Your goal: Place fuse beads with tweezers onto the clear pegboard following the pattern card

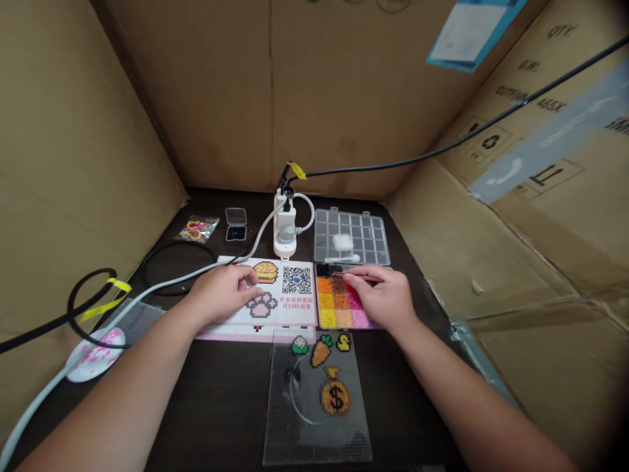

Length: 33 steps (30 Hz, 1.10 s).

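My right hand (388, 295) is closed on a pair of thin tweezers (366, 276), their tips over the dark cells of a bead box (325, 301) filled with yellow, orange, brown and pink beads. Resting on the printed pattern sheet (298, 314), my left hand (223, 288) has its fingers loosely curled and the thumb apart from them. Burger and paw pictures and a QR code show on that sheet. Nearer me lies a transparent pegboard (314, 446). It carries a bead money bag (335, 392), a carrot (321, 351), a duck (344, 342) and a green-and-pink bead figure (299, 345).
Behind the sheet stands a white power strip (285, 242) with plugged cables. The transparent box lid (351, 229) bears a small white case. A small black-bead box (236, 229), a packet (198, 228) and a pink-spotted white disc (95, 354) lie leftward. Cardboard walls (236, 98) surround the table.
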{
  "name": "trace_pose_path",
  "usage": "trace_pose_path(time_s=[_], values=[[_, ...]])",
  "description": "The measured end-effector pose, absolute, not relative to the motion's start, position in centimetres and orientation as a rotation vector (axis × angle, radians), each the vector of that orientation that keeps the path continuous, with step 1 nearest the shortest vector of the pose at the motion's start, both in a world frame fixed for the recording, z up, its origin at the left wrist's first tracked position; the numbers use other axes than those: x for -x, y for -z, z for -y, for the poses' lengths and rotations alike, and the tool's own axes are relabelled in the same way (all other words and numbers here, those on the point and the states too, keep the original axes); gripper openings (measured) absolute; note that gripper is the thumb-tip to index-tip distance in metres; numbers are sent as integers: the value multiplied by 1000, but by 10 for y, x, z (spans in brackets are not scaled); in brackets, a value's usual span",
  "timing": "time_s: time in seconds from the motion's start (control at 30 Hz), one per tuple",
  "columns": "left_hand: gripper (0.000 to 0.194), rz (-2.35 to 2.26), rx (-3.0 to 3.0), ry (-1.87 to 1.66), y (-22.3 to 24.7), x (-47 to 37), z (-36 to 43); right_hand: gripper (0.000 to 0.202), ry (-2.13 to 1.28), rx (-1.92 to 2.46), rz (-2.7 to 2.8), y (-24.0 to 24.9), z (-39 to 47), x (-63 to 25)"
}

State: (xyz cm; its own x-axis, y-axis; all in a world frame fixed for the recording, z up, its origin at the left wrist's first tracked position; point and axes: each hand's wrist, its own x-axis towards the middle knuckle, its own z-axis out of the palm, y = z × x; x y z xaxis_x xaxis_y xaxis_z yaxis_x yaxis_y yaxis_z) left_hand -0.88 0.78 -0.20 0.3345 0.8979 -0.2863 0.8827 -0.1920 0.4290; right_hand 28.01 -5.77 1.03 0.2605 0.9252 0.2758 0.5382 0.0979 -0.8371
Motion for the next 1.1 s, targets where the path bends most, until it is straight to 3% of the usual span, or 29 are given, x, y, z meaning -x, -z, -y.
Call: trace_pose_path(time_s=[1.1], values=[[30,-1570,-2034,1,2,9,-9,8,-690,1548,1261,6,50,-270]])
